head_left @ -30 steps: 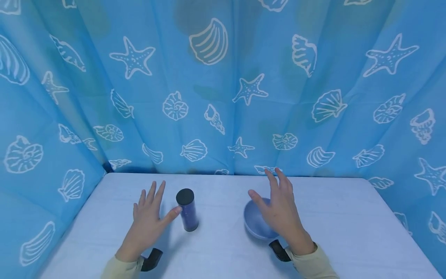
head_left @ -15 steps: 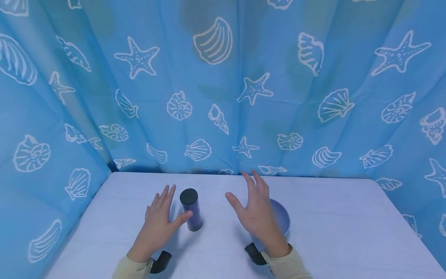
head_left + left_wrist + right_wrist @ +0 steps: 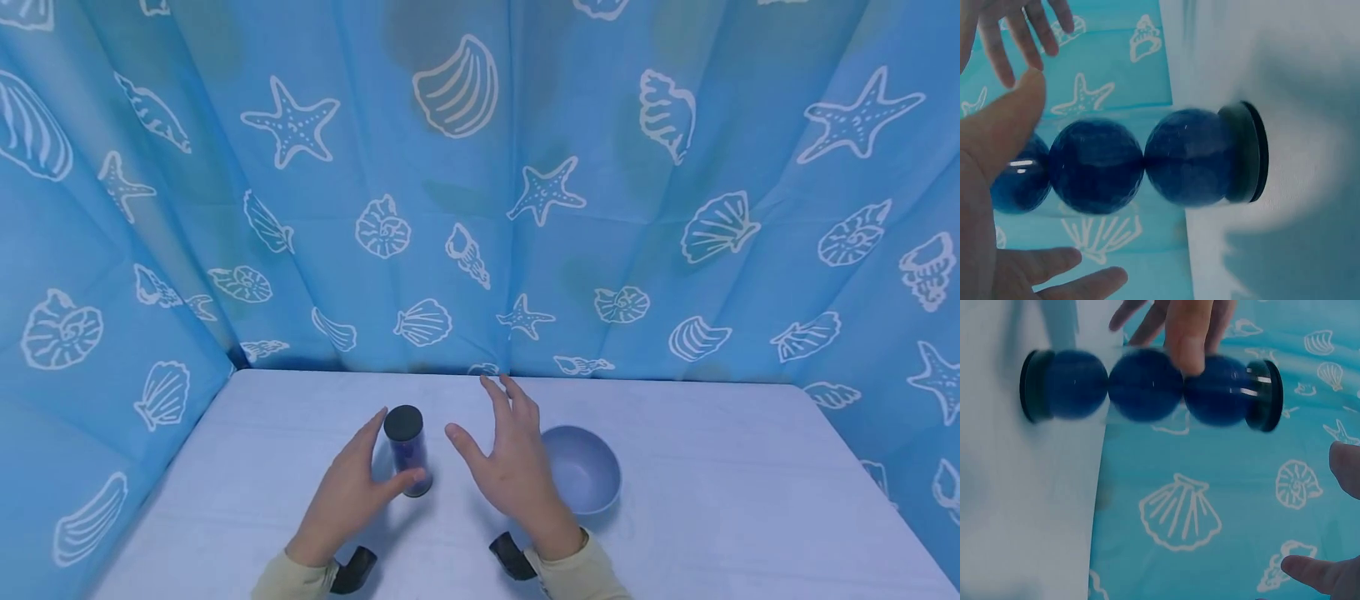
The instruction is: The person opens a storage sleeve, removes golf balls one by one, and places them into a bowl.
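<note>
A clear tube (image 3: 408, 454) with black end caps stands upright on the white table. Three dark blue balls (image 3: 1096, 165) are stacked inside it. My left hand (image 3: 341, 500) is beside the tube with thumb and fingers spread to either side. Its thumb overlaps the tube in the head view and in the right wrist view. My right hand (image 3: 513, 467) hovers to the right of the tube, palm toward it, fingers extended and holding nothing. A blue-purple bowl (image 3: 581, 475) sits just right of the right hand, which hides part of its left rim.
The white tabletop (image 3: 712, 483) runs back to a blue curtain (image 3: 465, 192) with white shells and starfish, which also hangs at both sides. Black camera mounts (image 3: 512, 557) stick out from the wrists.
My right hand has moved left from over the bowl toward the tube, uncovering most of the bowl. My left hand has moved right, bringing its fingers around the tube's side.
</note>
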Tool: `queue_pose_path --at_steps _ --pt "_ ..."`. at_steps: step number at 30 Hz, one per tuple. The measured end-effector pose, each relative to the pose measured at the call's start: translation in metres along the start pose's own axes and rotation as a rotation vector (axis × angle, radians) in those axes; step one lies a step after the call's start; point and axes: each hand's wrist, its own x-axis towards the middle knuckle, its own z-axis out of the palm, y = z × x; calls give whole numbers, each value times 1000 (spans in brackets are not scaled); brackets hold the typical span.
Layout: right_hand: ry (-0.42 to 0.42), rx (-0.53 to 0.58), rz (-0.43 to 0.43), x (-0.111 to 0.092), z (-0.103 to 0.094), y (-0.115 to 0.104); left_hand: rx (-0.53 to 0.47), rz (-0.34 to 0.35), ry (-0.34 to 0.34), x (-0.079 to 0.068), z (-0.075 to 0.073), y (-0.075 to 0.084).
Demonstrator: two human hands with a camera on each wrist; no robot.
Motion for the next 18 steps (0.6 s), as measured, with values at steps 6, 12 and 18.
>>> queue_pose_path --at_steps 6,12,18 --pt "-2 19 -26 -2 9 -8 -60 7 38 0 5 2" --pt "-25 51 -13 -4 16 -13 -119 71 68 2 12 -2" --pt "-24 82 -24 -6 23 -15 -135 60 54 3 16 1"
